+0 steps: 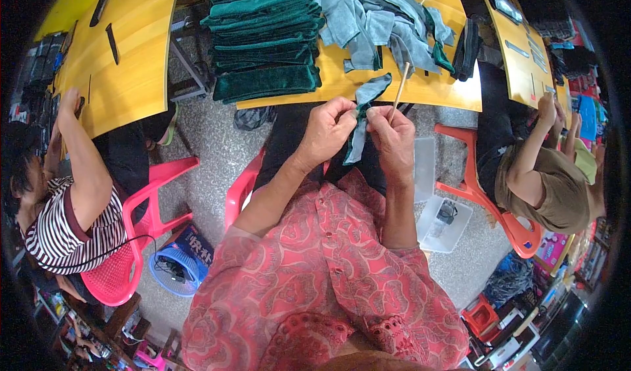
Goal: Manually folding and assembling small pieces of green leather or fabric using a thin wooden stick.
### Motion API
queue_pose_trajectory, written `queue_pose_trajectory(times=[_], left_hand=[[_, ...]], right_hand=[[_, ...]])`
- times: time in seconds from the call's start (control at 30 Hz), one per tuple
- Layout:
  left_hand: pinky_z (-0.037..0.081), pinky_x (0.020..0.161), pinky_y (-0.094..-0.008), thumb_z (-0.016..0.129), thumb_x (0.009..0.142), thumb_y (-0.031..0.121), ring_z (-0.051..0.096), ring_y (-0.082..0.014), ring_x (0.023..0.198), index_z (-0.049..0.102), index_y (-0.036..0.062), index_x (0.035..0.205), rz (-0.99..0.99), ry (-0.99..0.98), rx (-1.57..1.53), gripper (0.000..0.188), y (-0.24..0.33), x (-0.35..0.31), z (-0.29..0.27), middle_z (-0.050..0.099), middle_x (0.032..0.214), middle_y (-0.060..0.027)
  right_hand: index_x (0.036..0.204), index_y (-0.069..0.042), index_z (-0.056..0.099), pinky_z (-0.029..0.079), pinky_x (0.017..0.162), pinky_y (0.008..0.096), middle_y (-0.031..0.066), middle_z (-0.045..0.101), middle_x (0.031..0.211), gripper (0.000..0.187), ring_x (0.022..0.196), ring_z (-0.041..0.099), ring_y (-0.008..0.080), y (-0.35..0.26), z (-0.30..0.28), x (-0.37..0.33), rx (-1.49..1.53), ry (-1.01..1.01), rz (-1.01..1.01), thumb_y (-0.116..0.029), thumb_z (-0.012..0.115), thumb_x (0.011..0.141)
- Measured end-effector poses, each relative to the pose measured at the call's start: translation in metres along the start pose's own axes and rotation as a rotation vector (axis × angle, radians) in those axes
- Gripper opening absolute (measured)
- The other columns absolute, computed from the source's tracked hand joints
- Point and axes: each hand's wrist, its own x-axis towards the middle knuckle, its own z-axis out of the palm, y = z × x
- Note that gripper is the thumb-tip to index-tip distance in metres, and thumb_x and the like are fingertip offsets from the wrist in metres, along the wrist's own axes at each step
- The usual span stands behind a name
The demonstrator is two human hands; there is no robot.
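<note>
Both my hands are raised over my lap, just in front of the table edge. My left hand (327, 132) pinches a small strip of velvet fabric (373, 90), grey-green on one face and dark green on the other, near its middle. Close beside it, my right hand (394, 136) has its fingers closed on a thin wooden stick (399, 90), which points up and away. The right fingertips also touch the strip. One end of the fabric sticks up above my fingers and the other hangs below. Where the stick's lower end sits is hidden by my fingers.
On the yellow table (334, 75) lie stacked dark green velvet pieces (263, 29) and a loose heap of grey-green pieces (374, 26). Co-workers sit left and right, on a pink chair (154, 213) and an orange one (468, 164). A clear plastic bin (430, 239) stands on the floor.
</note>
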Motion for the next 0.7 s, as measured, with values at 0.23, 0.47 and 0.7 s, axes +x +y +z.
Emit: queue_pose_trajectory(times=[0.23,0.47,0.7], left_hand=[[0.044,0.067,-0.0212,0.056,0.092,0.012,0.051,-0.0034,0.074,0.061,0.0014,0.1,-0.127,-0.117,-0.209,0.014,0.003,0.001,-0.004,0.058,0.081,0.003],[0.042,0.068,-0.0205,0.058,0.092,0.015,0.049,-0.003,0.078,0.058,0.0031,0.097,0.088,-0.157,-0.066,0.013,0.002,0.003,-0.005,0.054,0.083,0.0048],[0.04,0.061,-0.0189,0.061,0.089,0.012,0.047,-0.0019,0.069,0.058,0.0035,0.088,-0.047,-0.017,-0.25,0.009,-0.001,-0.002,0.004,0.054,0.077,0.0048]], right_hand=[[0.085,-0.004,0.062,0.025,0.043,0.0166,-0.0056,0.053,0.066,0.012,0.049,0.039,0.0002,0.001,0.0,0.001,0.12,-0.028,0.026,-0.015,0.062,0.089],[0.088,-0.003,0.063,0.031,0.048,0.0163,-0.0059,0.055,0.07,0.011,0.056,0.042,0.0003,0.0,-0.001,-0.004,-0.17,-0.036,-0.142,-0.014,0.061,0.09],[0.084,-0.001,0.061,0.041,0.053,0.0229,-0.0029,0.055,0.067,0.011,0.061,0.046,0.0042,0.014,0.006,-0.003,-0.241,0.09,-0.211,-0.01,0.063,0.087]])
